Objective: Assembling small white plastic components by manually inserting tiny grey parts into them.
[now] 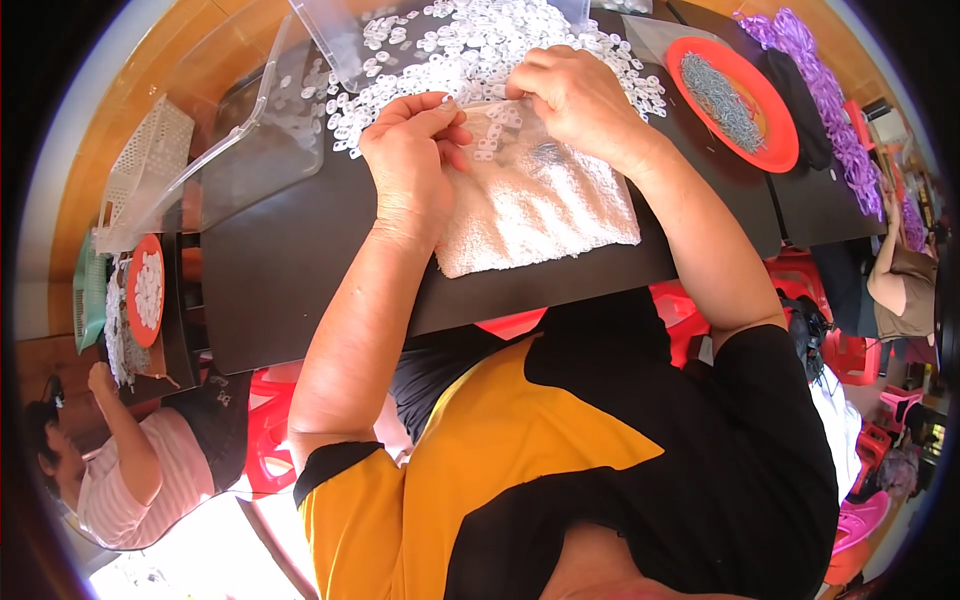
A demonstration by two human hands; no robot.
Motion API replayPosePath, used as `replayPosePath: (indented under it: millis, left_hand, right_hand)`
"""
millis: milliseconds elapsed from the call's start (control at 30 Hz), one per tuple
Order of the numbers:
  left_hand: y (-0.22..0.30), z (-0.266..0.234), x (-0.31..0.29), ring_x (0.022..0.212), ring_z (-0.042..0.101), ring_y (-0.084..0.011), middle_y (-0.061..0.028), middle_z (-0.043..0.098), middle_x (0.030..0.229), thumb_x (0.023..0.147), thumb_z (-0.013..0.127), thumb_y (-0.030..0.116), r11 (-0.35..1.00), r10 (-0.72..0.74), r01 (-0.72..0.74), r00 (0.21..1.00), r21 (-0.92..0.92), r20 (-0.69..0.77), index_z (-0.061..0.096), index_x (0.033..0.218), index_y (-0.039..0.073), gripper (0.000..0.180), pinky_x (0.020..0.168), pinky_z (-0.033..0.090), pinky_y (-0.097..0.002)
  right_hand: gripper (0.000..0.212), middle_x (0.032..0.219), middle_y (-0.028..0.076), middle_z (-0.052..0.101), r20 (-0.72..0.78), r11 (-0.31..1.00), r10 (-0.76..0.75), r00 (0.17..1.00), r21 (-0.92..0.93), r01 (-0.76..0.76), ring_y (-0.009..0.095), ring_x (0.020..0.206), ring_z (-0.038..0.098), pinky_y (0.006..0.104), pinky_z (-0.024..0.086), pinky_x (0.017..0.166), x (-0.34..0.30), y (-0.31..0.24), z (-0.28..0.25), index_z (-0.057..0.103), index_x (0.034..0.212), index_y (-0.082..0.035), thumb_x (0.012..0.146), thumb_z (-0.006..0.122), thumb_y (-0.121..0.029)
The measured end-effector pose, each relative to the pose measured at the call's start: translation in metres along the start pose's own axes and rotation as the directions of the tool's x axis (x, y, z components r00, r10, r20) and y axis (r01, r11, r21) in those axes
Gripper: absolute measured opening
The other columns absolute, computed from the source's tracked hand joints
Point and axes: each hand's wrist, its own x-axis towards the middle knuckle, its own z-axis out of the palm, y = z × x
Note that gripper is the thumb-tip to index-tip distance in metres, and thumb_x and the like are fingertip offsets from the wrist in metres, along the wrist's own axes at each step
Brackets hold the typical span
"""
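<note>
My left hand (pixel 410 150) pinches a small white plastic piece (pixel 447 101) between thumb and forefinger, its other fingers curled beneath. Close by on the right, my right hand (pixel 580 100) is closed with its fingertips together; whatever they hold is too small or hidden to make out. Both hands are above the far edge of a folded white towel (pixel 540 220). On the towel lie several white pieces, along with a little heap of thin metal pins (pixel 545 153). Beyond my hands spreads a large pile of white oval pieces with holes (pixel 480 40).
A red oval plate (pixel 785 140) of metal pins stands at the right, near purple strands (pixel 800 60). Left are a clear plastic bin (pixel 250 130) and a white perforated basket (pixel 150 150). A person (pixel 140 460) sits left; another person (pixel 900 280) is at far right.
</note>
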Motion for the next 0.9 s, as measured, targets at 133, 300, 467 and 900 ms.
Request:
replayPosePath:
  millis: [133,300,467,900]
  left_hand:
    - [0.001,-0.001,-0.001,0.057,0.057,-0.0168,-0.0137,0.062,0.076,0.084,0.06,-0.001,0.999,0.002,-0.002,1.0,-0.047,0.011,0.059,0.093,-0.007,0.012,0.045,0.042,-0.0265]
    - [0.002,0.0,-0.001,0.056,0.056,-0.0167,-0.0139,0.062,0.075,0.083,0.058,-0.001,0.999,0.009,-0.008,1.0,-0.035,0.028,0.059,0.092,-0.007,0.011,0.045,0.041,-0.0269]
    - [0.003,-0.001,-0.001,0.055,0.055,-0.0161,-0.0136,0.062,0.075,0.081,0.058,-0.001,0.997,0.001,0.002,0.999,-0.076,0.037,0.059,0.089,-0.007,0.01,0.044,0.04,-0.0267]
    - [0.0,0.002,-0.005,0.055,0.054,-0.0128,-0.0102,0.061,0.073,0.082,0.058,0.001,1.0,0.01,-0.01,1.0,0.003,0.017,0.06,0.086,-0.005,0.008,0.044,0.038,-0.0244]
  right_hand:
    - [0.014,0.083,0.004,0.061,-0.056,0.995,-0.082,0.995,0.061,0.085,0.026,0.089,0.06,0.0397,0.048,0.077,0.001,-0.011,0.001,0.066,0.084,-0.009,0.074,0.063,0.0]
    - [0.009,0.086,0.002,0.063,0.006,0.993,-0.096,0.995,0.074,0.095,0.024,0.092,0.061,0.0399,0.048,0.079,0.002,-0.006,0.012,0.068,0.084,-0.012,0.077,0.064,-0.008]
    - [0.008,0.086,0.005,0.066,0.026,0.977,0.022,0.999,0.211,-0.027,0.03,0.088,0.063,0.043,0.049,0.076,0.004,0.0,-0.002,0.067,0.084,-0.009,0.079,0.061,-0.007]
    - [0.029,0.096,0.011,0.068,0.209,0.956,0.294,0.933,-0.042,-0.292,0.028,0.09,0.066,0.0379,0.049,0.08,0.043,0.025,-0.038,0.066,0.106,-0.009,0.085,0.066,-0.029]
